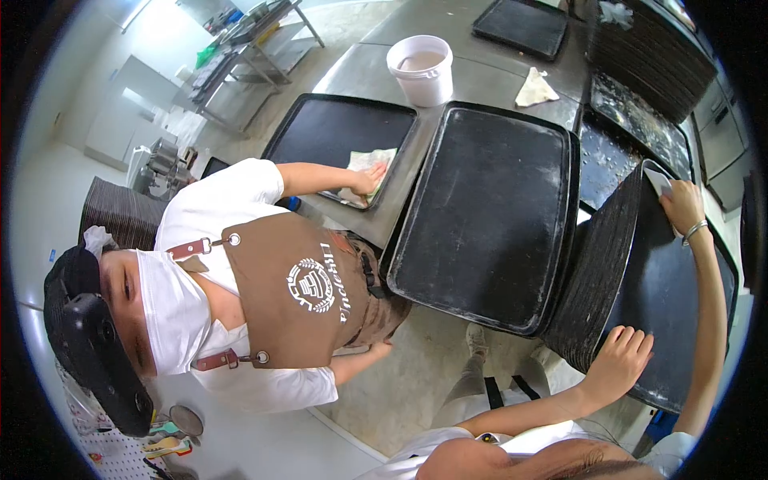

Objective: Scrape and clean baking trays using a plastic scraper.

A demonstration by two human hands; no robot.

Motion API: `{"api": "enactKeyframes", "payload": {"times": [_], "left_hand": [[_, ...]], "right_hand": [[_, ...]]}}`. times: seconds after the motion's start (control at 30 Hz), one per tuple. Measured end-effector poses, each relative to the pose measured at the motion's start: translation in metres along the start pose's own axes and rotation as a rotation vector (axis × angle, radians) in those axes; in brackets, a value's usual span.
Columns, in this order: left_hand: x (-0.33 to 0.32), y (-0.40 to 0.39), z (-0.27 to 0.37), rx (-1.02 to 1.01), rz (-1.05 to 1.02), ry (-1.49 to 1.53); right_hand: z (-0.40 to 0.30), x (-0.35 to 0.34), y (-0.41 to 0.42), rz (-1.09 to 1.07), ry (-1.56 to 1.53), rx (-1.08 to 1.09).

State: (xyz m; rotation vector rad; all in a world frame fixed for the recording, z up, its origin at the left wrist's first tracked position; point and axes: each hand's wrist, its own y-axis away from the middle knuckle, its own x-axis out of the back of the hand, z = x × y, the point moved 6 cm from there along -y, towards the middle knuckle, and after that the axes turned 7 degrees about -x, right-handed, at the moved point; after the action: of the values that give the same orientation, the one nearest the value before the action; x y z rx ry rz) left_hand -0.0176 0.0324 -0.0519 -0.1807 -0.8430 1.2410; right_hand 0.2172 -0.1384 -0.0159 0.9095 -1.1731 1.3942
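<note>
My right hand (684, 207) is closed around a flat pale scraper (659, 182), held against the far end of the top black baking tray (654, 288). That tray lies on a tall stack of trays (591, 282), whose layered edges face left. My left hand (618, 366) rests at the tray's near-left edge with curled fingers; its fingertips are partly hidden, and I cannot tell whether it grips the rim. Left of the stack, another large black tray (486, 216) lies over others, with whitish residue along its rim.
A co-worker's hand (366, 180) presses a cloth (372, 159) onto a black tray (336, 126). On the steel table (372, 66) stand a white bucket (423, 72) and a folded cloth (536, 89). Crumb-covered trays (642, 114) and another tray stack (648, 54) are at far right.
</note>
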Motion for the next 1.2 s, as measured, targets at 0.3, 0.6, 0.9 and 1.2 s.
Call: {"api": "enactKeyframes", "payload": {"times": [0.3,0.6,0.9,1.2], "left_hand": [[0.001,0.000,0.001,-0.005,0.016,-0.007],[0.005,-0.006,0.002,-0.008,-0.021,-0.044],[0.021,-0.018,0.013,0.048,-0.090,0.002],[0.023,-0.019,0.013,0.045,-0.070,-0.008]], "right_hand": [[0.001,-0.001,0.001,-0.002,-0.073,-0.042],[-0.004,0.007,-0.002,0.027,-0.006,-0.027],[-0.017,0.033,-0.012,-0.137,0.103,0.069],[-0.008,0.026,-0.010,-0.011,-0.066,-0.005]]}}
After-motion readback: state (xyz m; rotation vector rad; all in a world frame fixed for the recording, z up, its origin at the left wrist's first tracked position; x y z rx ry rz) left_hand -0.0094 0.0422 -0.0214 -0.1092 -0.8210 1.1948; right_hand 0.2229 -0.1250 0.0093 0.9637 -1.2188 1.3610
